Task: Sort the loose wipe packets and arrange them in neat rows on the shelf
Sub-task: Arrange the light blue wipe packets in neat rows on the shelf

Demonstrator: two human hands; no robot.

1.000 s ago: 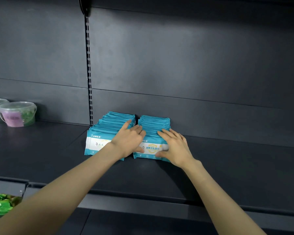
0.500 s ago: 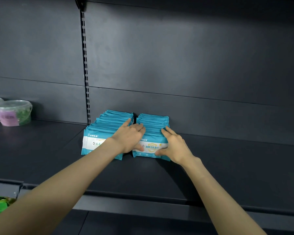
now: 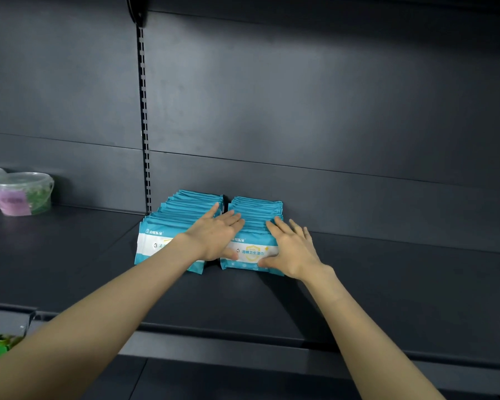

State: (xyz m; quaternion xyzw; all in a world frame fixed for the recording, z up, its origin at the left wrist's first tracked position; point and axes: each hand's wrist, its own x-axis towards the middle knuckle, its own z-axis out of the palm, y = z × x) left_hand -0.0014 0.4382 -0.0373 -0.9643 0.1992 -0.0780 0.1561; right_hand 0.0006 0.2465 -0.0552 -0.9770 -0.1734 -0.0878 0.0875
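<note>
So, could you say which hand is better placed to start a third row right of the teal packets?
Probably the right hand: it rests on the right-hand row of teal plastic wipe packets, beside bare dark metal shelf. The left hand spans both rows.

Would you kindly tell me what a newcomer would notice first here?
A left row and a right row of teal-and-white wipe packets stand side by side on the dark grey metal shelf. The left hand and the right hand rest flat on their tops. At far left sits a clear plastic tub with a purple label.
</note>
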